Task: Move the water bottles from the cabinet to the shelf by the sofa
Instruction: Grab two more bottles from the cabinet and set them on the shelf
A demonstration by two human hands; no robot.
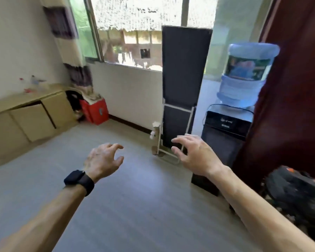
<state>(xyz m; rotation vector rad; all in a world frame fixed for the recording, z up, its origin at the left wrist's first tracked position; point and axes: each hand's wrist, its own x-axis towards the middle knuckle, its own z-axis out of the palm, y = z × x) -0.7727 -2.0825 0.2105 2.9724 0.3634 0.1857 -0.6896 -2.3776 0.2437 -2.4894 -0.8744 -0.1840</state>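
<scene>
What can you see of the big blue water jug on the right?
The water jug is a large bottle of translucent blue plastic. It stands upside down with its neck set into the top of a black dispenser. A dark green and blue label wraps its middle, and the part below the label is ribbed. It looks slightly tilted in this wide-angle view. It stands to the right of the tall black panel, and a dark red surface hides its right edge. Nothing else touches it.

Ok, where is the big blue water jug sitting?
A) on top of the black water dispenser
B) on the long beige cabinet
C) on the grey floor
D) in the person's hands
A: the big blue plastic water jug stands neck-down on the black box-shaped water dispenser.
</scene>
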